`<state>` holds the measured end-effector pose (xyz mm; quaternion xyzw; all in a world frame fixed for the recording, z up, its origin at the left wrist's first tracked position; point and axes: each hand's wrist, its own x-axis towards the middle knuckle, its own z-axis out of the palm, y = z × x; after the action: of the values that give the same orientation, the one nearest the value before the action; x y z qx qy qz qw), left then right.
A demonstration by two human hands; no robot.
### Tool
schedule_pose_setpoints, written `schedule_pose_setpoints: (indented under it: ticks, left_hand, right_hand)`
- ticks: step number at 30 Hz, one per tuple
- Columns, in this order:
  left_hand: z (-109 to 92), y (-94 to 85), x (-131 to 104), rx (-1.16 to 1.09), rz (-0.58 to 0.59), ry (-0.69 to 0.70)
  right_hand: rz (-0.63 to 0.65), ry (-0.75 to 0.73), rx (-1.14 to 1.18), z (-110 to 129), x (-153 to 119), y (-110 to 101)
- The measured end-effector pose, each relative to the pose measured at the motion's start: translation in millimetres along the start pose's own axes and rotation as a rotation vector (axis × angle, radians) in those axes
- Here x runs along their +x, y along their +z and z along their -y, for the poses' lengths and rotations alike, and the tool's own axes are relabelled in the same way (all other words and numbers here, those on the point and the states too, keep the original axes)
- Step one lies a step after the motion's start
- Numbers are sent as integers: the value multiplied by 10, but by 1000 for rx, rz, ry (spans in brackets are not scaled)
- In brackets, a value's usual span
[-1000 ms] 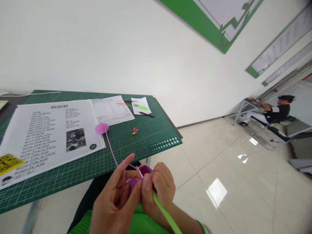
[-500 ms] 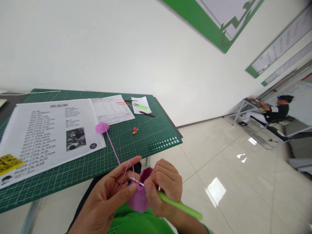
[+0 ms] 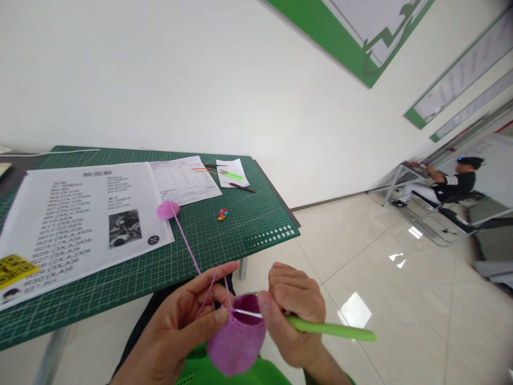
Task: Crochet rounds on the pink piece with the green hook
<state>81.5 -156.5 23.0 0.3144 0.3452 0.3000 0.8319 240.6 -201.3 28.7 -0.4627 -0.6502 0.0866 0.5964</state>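
My left hand (image 3: 188, 315) pinches the rim of a pink crocheted cup-shaped piece (image 3: 237, 347) between thumb and fingers. Pink yarn (image 3: 187, 243) passes over its raised index finger and runs back to a small yarn ball (image 3: 168, 210) on the table. In my right hand (image 3: 294, 310) a crochet hook (image 3: 332, 327) with a green handle is gripped, its metal shaft pointing left. The hook's tip meets the piece's rim beside my left thumb, at the yarn; its exact end is hard to make out. The piece's opening faces up, showing its inside.
A green cutting mat (image 3: 200, 230) covers the table. On it lie a printed pattern sheet (image 3: 80, 214), a form (image 3: 184, 179), colourful stitch markers (image 3: 223, 214), green-handled snips (image 3: 233, 175) and a dark slim tool (image 3: 242, 187). Another person (image 3: 452, 179) sits far right at a desk.
My right hand and the hook have moved right, away from my left hand, with the handle now lying flatter. More of the pink piece and its opening shows. My left hand has shifted slightly right.
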Motion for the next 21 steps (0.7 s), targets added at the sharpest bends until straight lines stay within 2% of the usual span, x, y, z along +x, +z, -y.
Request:
schedule_pose_setpoints:
  ticks: [3, 7, 11, 14, 16, 19, 21]
  left_hand:
    - [-9, 19, -12, 19, 12, -2]
    - [-1, 56, 3, 60, 15, 15]
    - [42, 92, 13, 47, 40, 61]
    - [89, 113, -7, 41, 57, 78]
    - [112, 127, -26, 30, 43, 58]
    - [120, 151, -48, 19, -1, 51]
    - [111, 169, -55, 14, -42, 76]
  right_hand:
    - [7, 65, 98, -1, -8, -37]
    - [-45, 195, 257, -22, -37, -30]
    - [-81, 273, 299, -22, -68, 14]
    - [-92, 210, 189, 14, -66, 43]
    - [-81, 102, 27, 39, -59, 64]
    - [-84, -44, -219, 50, -67, 105]
    - [-111, -78, -301, 38, -91, 135]
